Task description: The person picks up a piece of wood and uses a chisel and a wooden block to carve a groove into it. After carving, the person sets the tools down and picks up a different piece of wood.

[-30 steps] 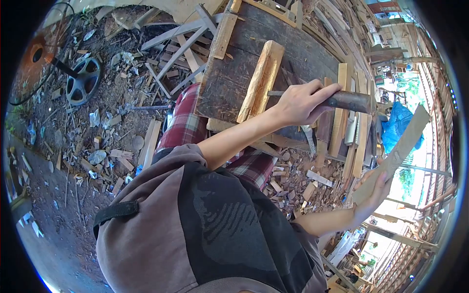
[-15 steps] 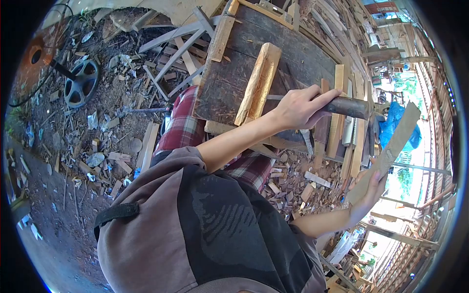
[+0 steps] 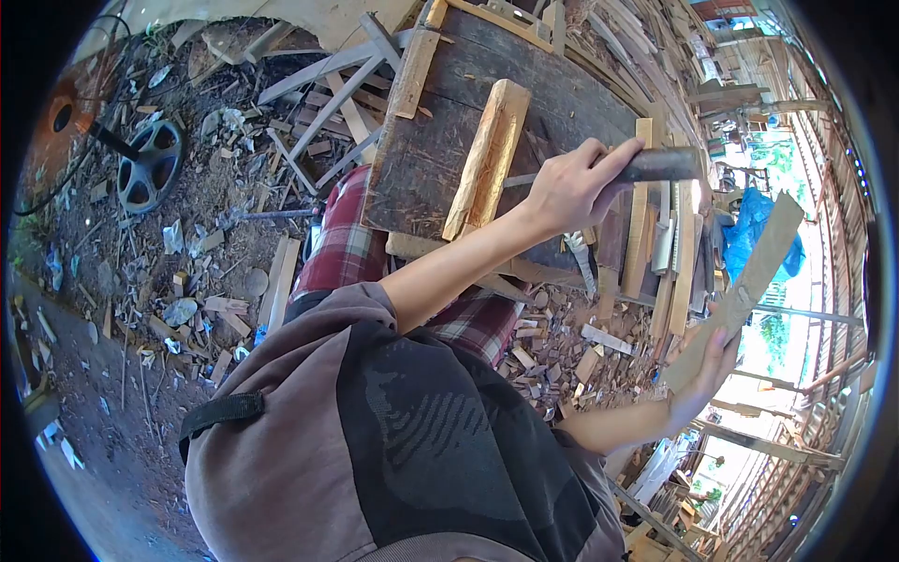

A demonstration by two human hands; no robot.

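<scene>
My left hand [image 3: 581, 187] is wrapped round a chisel with a thick dark handle [image 3: 663, 165]. Its narrow metal blade [image 3: 521, 180] points left, the tip at the right side of a yellowish wooden block [image 3: 489, 159] with a hollowed, rough face. This block lies on a dark, worn workbench [image 3: 421, 169]. Further right and lower, my right hand [image 3: 714, 361] grips a long flat piece of wood [image 3: 749, 286], raised and apart from the chisel handle. The right fingers are partly hidden behind the wood.
Wooden strips [image 3: 640, 239] lie at the bench's right side. Offcuts [image 3: 552, 365] cover the ground below it. A crossed wooden frame [image 3: 342, 98] and a spoked wheel [image 3: 150, 167] are at left. A blue plastic sheet [image 3: 763, 234] is behind the flat wood.
The far end of the chisel handle has moved up in the view, along with my left hand slightly. My right hand and its flat wood have barely moved. The whole view has shifted slightly.
</scene>
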